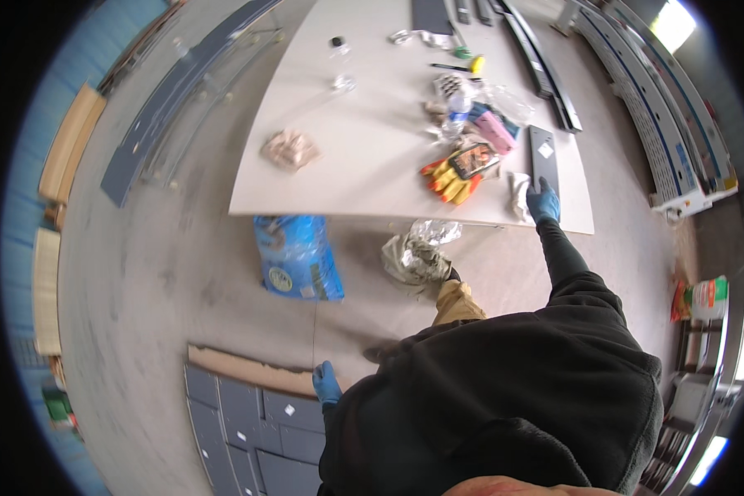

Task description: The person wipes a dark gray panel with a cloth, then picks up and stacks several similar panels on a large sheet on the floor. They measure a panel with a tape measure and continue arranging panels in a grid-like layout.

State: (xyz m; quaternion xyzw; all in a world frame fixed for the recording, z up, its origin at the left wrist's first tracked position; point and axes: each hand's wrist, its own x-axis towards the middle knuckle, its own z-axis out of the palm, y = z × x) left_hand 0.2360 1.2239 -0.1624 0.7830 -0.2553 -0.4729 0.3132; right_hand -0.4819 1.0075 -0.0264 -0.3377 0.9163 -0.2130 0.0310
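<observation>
My right hand [544,202], in a blue glove, reaches over the near right part of the white table [372,178]. Its fingers lie at the near end of a narrow dark grey panel [544,149] with a white label, thumb and forefinger apart. Just left of that hand is a crumpled white cloth or paper [520,196]. Low at my left side hangs my left hand [326,383], also blue-gloved, its fingers loosely stretched and nothing visible in them. Beneath it are dark grey panels [302,442] with small white labels and a torn cardboard edge.
Orange-and-yellow gloves [450,180], a pink packet [496,132] and plastic bottles clutter the table. A beige crumpled cloth [291,150] lies left. Below the near edge stand a blue bag [298,258] and a wrapped bundle [415,260]. A long machine [653,107] runs along the right.
</observation>
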